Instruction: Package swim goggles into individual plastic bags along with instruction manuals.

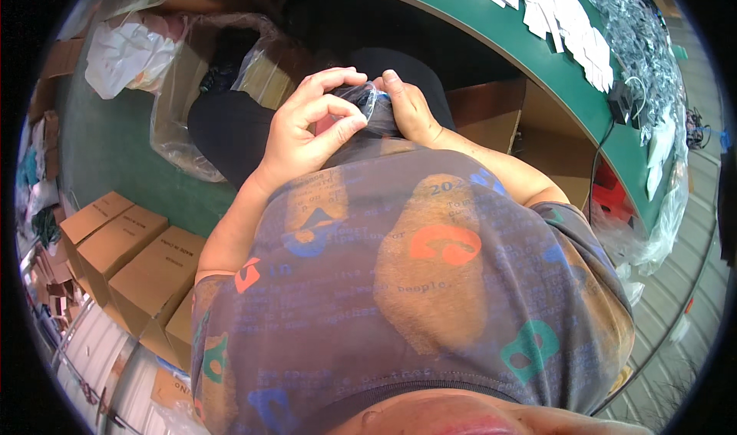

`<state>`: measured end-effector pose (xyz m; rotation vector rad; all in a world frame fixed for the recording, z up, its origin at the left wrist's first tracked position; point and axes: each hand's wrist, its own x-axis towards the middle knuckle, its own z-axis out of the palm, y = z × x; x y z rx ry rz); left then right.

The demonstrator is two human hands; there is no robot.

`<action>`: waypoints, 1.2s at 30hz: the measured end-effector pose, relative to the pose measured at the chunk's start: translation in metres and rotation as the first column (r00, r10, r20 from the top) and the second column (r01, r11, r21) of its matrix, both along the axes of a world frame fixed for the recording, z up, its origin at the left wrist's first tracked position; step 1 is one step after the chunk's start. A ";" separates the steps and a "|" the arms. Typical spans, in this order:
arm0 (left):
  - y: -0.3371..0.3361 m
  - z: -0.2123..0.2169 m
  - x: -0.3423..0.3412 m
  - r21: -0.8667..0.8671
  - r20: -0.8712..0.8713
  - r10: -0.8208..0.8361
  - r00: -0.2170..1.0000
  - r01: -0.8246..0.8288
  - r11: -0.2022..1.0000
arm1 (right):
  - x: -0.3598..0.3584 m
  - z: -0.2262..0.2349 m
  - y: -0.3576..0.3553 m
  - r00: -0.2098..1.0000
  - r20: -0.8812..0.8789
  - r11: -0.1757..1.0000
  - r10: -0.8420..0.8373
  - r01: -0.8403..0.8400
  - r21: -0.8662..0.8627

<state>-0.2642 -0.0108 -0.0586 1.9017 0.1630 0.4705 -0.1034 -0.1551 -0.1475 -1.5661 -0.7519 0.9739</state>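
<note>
In front of my lap, a small clear plastic bag point(370, 106) is held between my two hands, with something dark and a touch of blue inside; what it is cannot be made out. My left hand point(311, 120) curls around the bag's left side, its thumb and fingertips at the plastic edge. From the right, my right hand point(413, 111) grips the bag, thumb uppermost and the other fingers mostly hidden. Both hands are close together above my dark trousers.
A green table point(507, 32) curves along the far and right side, with white paper slips point(564, 20) and a heap of clear plastic packets point(629, 43) on it. Cardboard boxes point(157, 270) stand at the left. An open carton point(487, 116) sits under the table; a plastic-lined box point(265, 78) lies ahead.
</note>
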 end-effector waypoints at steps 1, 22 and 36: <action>0.000 0.000 0.000 -0.090 -0.042 -0.001 0.999 -0.003 0.996 | 0.000 0.001 0.000 1.000 -0.026 1.000 -0.008 0.008 -0.007; 0.026 0.005 0.021 0.013 -0.177 -0.079 0.981 0.082 0.997 | 0.001 -0.019 -0.001 1.000 -0.010 1.000 0.021 -0.021 0.006; 0.027 0.010 0.002 0.109 0.122 -0.062 0.991 0.049 0.993 | 0.003 -0.012 -0.002 0.988 -0.152 1.000 0.008 -0.008 -0.001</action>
